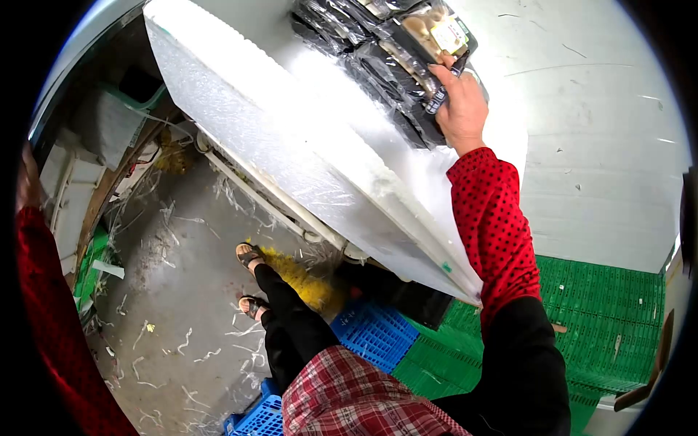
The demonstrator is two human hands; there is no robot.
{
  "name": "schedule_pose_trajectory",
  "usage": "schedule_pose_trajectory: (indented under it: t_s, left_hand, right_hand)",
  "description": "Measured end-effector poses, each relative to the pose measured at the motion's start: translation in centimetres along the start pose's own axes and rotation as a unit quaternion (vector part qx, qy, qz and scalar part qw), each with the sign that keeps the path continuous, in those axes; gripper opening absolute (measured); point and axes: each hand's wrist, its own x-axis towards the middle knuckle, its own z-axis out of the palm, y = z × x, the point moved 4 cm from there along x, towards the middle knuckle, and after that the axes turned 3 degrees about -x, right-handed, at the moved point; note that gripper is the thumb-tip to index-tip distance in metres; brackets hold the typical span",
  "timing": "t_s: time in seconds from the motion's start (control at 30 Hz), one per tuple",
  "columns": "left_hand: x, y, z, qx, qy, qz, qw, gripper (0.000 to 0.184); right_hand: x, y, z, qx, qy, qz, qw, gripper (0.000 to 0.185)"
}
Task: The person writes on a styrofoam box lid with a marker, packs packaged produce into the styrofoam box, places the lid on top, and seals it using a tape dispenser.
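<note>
Inside a white foam box [305, 145], my right hand [462, 106] holds a black marker [446, 81] between its fingers. The hand rests at the edge of several black trays wrapped in clear film [392, 73], stacked in rows. The nearest tray holds pale mushrooms and bears a white and green label [449, 35]. At the far left edge, my left hand [29, 180] is only partly visible beside a metal-edged surface; its fingers are too dark and cut off to tell what they do.
Green plastic crates [596, 320] stand at the lower right, with a blue crate [374, 334] beside them. Scraps of white strapping litter the grey floor [182, 291]. A yellow bundle [291, 280] lies near my feet. A white panel [596, 131] is at the right.
</note>
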Motion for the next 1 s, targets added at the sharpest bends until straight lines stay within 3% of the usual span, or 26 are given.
schedule_pose_trajectory:
  t_s: [0.03,0.07,0.13,0.17,0.2,0.33,0.37,0.53,0.57,0.63,0.7,0.73,0.8,0.83,0.87,0.9,0.93,1.0]
  left_hand:
    - [2.2,0.9,-1.0,0.003,-0.002,0.001,1.000,0.029]
    - [4.6,0.7,0.1,0.050,-0.276,-0.178,0.943,0.029]
    - [1.9,-0.3,1.3,0.091,-0.519,-0.339,0.779,0.028]
    - [0.7,-0.5,1.5,0.068,-0.243,-0.166,0.953,0.028]
    - [-0.8,0.3,0.1,0.037,0.067,0.031,0.997,0.028]
    - [-1.4,-0.4,0.6,0.043,0.063,0.034,0.997,0.027]
    - [-1.3,-0.6,0.5,0.051,0.079,0.040,0.995,0.028]
    - [0.2,1.8,-0.9,0.070,0.145,0.052,0.986,0.028]
    - [2.8,1.9,-0.9,0.100,-0.150,-0.095,0.979,0.028]
    - [2.5,1.2,-0.3,0.120,-0.426,-0.233,0.866,0.027]
    - [1.8,0.9,0.1,0.078,-0.234,-0.121,0.961,0.027]
    - [1.0,0.6,0.2,0.058,-0.132,-0.063,0.987,0.027]
    - [2.0,1.7,-1.6,0.017,0.073,0.058,0.995,0.027]
    - [2.2,-0.1,0.9,-0.028,-0.227,-0.159,0.961,0.027]
    - [2.6,-0.1,1.2,0.049,-0.521,-0.313,0.792,0.028]
    - [2.0,0.2,1.0,0.056,-0.194,-0.125,0.971,0.028]
    - [-0.7,1.0,-0.2,0.054,0.167,0.085,0.981,0.029]
    - [-0.9,0.5,-0.1,0.031,0.124,0.064,0.990,0.028]
  right_hand:
    - [0.0,0.2,0.4,0.003,0.001,-0.002,1.000,0.043]
    - [-0.1,0.6,0.7,-0.031,-0.003,0.004,0.999,0.040]
    - [0.2,1.2,0.8,-0.067,-0.008,0.008,0.998,0.037]
    - [0.7,1.4,0.1,-0.050,0.015,0.014,0.999,0.037]
    - [1.1,1.6,-0.5,-0.034,0.038,0.021,0.998,0.037]
    - [1.7,2.6,-1.4,0.030,0.069,0.032,0.997,0.035]
    - [1.9,2.8,-1.3,0.040,0.105,0.033,0.993,0.034]
    - [1.7,2.4,-1.4,0.027,0.102,0.011,0.994,0.035]
    - [1.5,2.2,-1.2,0.020,0.089,0.010,0.996,0.037]
    - [0.8,2.2,-0.3,-0.014,0.064,-0.005,0.998,0.042]
    - [-0.1,1.4,1.1,-0.072,0.040,-0.049,0.995,0.047]
    - [-0.1,0.4,1.1,-0.054,0.055,-0.063,0.995,0.040]
    - [0.0,-0.7,0.7,-0.009,0.048,-0.031,0.998,0.055]
    - [-0.1,-1.0,0.6,-0.010,0.049,-0.033,0.998,0.055]
    - [-0.3,-1.2,0.7,-0.023,0.034,-0.036,0.999,0.067]
    - [-0.4,-1.2,0.9,-0.036,0.017,-0.038,0.998,0.080]
    - [-0.4,-1.3,0.9,-0.036,0.017,-0.038,0.998,0.080]
    - [-0.5,-1.2,1.3,-0.060,-0.003,-0.046,0.997,0.093]
